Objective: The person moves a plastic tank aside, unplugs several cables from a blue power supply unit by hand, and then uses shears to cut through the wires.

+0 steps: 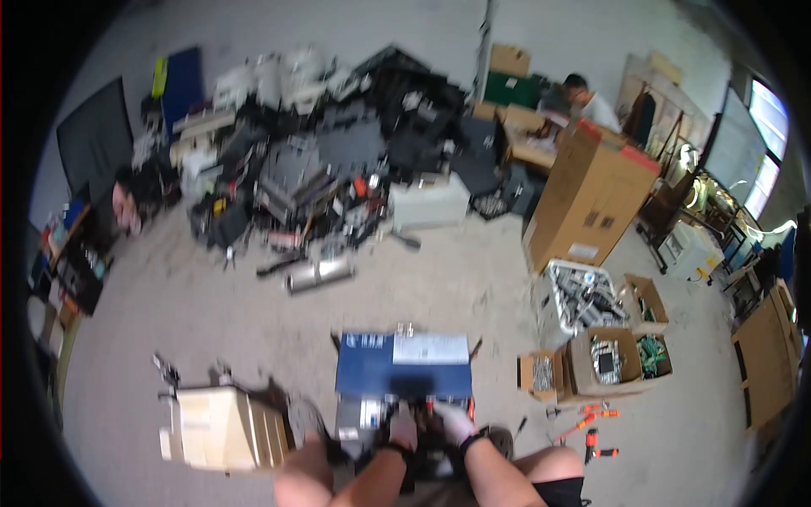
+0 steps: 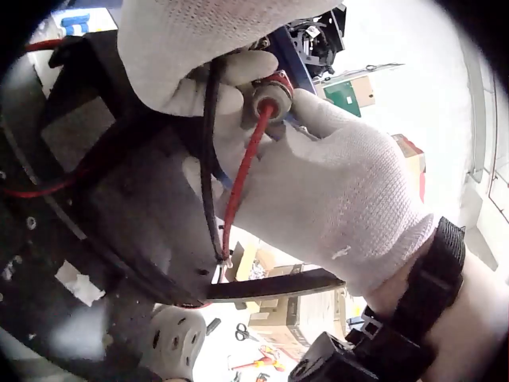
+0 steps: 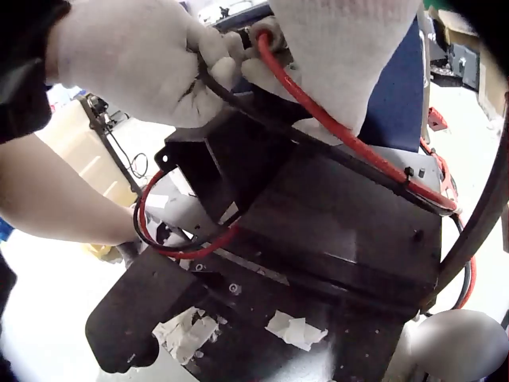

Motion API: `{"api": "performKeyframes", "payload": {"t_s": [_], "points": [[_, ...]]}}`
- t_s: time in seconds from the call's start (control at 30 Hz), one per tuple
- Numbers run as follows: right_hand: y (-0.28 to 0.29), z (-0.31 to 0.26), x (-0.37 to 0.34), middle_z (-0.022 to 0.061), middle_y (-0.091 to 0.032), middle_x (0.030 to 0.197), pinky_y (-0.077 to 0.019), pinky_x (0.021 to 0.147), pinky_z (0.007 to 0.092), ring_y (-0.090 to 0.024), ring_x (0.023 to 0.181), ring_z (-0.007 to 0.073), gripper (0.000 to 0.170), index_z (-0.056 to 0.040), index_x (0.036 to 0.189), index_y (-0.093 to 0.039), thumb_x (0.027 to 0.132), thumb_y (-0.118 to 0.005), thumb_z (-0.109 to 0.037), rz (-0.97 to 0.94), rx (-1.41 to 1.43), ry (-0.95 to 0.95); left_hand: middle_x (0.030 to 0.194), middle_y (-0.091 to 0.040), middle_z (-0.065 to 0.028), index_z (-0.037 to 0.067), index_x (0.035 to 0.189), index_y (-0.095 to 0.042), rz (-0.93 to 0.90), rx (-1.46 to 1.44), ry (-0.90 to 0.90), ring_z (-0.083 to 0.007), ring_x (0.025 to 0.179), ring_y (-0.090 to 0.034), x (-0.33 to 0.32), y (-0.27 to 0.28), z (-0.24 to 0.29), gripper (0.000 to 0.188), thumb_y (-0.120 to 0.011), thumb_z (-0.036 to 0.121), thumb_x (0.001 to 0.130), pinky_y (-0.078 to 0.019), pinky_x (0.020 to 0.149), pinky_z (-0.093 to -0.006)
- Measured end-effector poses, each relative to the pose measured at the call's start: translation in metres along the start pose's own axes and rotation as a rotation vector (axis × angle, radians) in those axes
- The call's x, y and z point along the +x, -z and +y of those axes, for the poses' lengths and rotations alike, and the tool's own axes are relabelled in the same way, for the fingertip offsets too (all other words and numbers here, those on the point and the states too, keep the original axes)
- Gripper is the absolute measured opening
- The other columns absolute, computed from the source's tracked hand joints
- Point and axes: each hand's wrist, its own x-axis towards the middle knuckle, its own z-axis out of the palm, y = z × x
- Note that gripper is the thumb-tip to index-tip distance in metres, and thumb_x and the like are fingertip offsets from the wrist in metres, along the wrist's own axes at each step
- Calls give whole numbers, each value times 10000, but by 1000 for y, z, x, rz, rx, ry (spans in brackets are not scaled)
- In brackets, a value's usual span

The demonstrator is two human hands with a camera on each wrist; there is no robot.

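Both hands wear white gloves and work close together over a dark metal unit. My left hand pinches a black cable between thumb and fingers. A red cable runs up into a round grey fitting, which my right hand grips with fingers and thumb around it. Farther down, the red and black cables come together. A second red and black pair loops at the unit's left side in the right wrist view. Behind the hands stands a blue panel with a white label sheet.
A cream plastic housing lies at left. On the right are boxes of small parts, a white crate, and orange-handled tools on the floor. A tall carton and a scrap pile stand farther back; a person sits behind.
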Motion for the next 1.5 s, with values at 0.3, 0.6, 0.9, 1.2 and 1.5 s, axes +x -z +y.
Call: {"api": "performKeyframes", "payload": {"t_s": [0.3,0.6,0.9,1.2,1.5], "points": [[-33,-59,-32,23,-690,892,-508,645,301,-641,712,136,202,-72,1064,-681,1000,-578,-233,10,93,-346,729,-576,-4,123,893,-588,21,-74,58,-148,591,-538,-47,-22,45,383,-481,459,1041,-449,526,-305],[-31,-41,-26,4,-674,840,-479,608,267,-608,675,111,201,-65,973,-695,987,-631,-254,20,45,-239,742,-575,14,159,917,-605,-7,-92,198,-146,633,-543,-47,-18,42,459,-405,554,1039,-478,556,-318],[-41,-45,-35,-1,-659,885,-459,672,277,-563,766,88,274,-17,983,-696,1006,-597,-272,65,-118,-122,715,-582,-6,129,929,-607,10,6,-185,-179,615,-577,-36,-13,12,374,-464,455,1044,-496,584,-372],[-51,-67,-50,21,-678,827,-490,596,293,-614,669,144,214,-52,930,-692,974,-641,-255,7,161,-202,743,-576,4,126,955,-602,7,-95,0,-143,650,-591,-58,-20,36,367,-505,471,1031,-478,562,-319],[-34,-47,-34,29,-681,808,-499,653,302,-629,708,157,286,-21,964,-692,1006,-583,-282,25,23,-143,713,-543,30,167,920,-593,10,-42,-2,-130,612,-539,-54,-24,39,396,-456,519,1038,-454,538,-308]]}}
